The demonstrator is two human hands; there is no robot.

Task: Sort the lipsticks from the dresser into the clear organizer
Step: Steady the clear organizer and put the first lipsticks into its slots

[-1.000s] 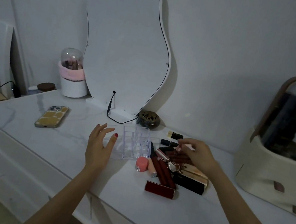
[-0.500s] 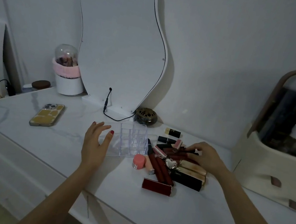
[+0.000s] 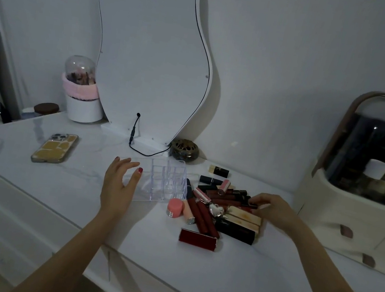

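The clear organizer (image 3: 168, 180) stands on the white dresser (image 3: 78, 193) in front of the mirror; I see nothing in its compartments. My left hand (image 3: 117, 182) is open, fingers spread, thumb against the organizer's left side. Right of it lies a heap of lipsticks (image 3: 203, 217), dark red, black and gold. A red rectangular lipstick (image 3: 198, 239) lies nearest me, and a black and gold one (image 3: 219, 171) lies apart at the back. My right hand (image 3: 273, 209) is at the heap's right end, fingertips pinched on a dark red lipstick (image 3: 240, 203) that lies in the heap.
A phone (image 3: 56, 148) lies at the left. At the back stand a curvy mirror (image 3: 151, 51) with a black cable, a brush holder (image 3: 81, 98) and a small brass pot (image 3: 184, 149). A large cream cosmetics case (image 3: 365, 211) fills the right side.
My right hand let go of a pink lipstick over the heap, moved to the heap's right end and closed its fingertips on a dark tube. My left hand stayed by the organizer.
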